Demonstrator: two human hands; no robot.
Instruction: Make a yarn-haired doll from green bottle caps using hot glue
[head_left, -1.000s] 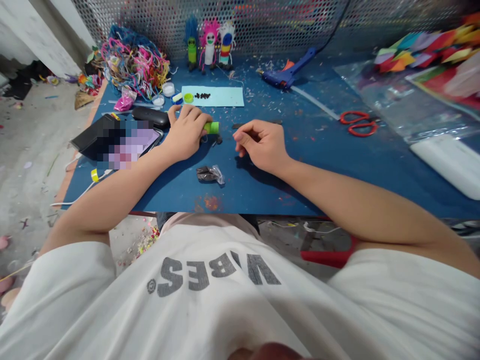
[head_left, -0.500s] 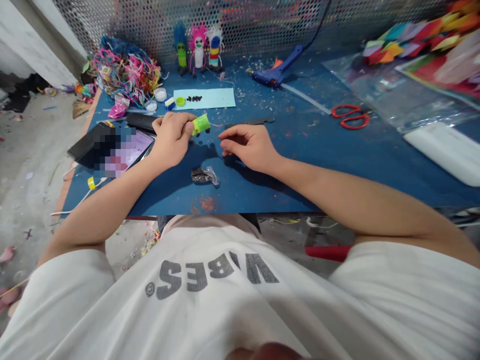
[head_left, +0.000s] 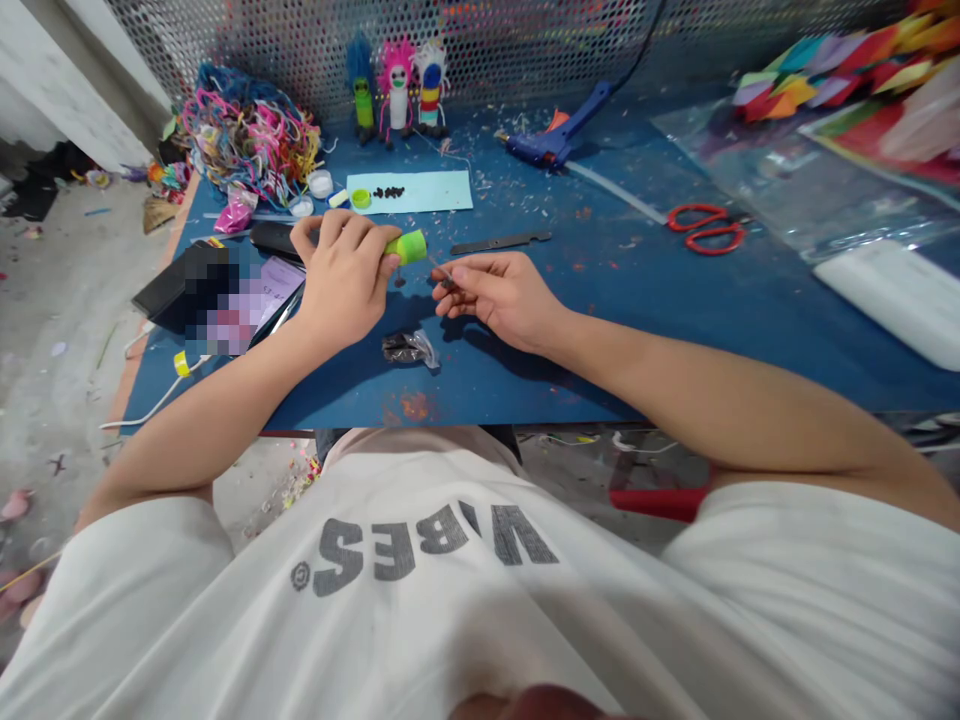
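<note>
My left hand (head_left: pixel 343 275) is closed around a small green tube (head_left: pixel 406 246), held just above the blue table (head_left: pixel 600 300) with its end pointing right. My right hand (head_left: pixel 499 293) is close beside it, fingers pinched on a tiny dark bit I cannot make out. A small clear bag of dark pieces (head_left: pixel 409 349) lies on the table just below both hands. A light blue card (head_left: pixel 420 190) with several dark beads lies behind the hands.
A phone (head_left: pixel 225 295) and a black case (head_left: pixel 274 238) lie left of my hand. Behind stand three little yarn-haired figures (head_left: pixel 396 85), a tangle of coloured yarn (head_left: pixel 247 130), a blue glue gun (head_left: pixel 555 140), red scissors (head_left: pixel 705 228) and coloured paper (head_left: pixel 840 90).
My left hand has lifted the green tube off the table and tilted it. My right hand has turned and pinched something small next to the tube's end.
</note>
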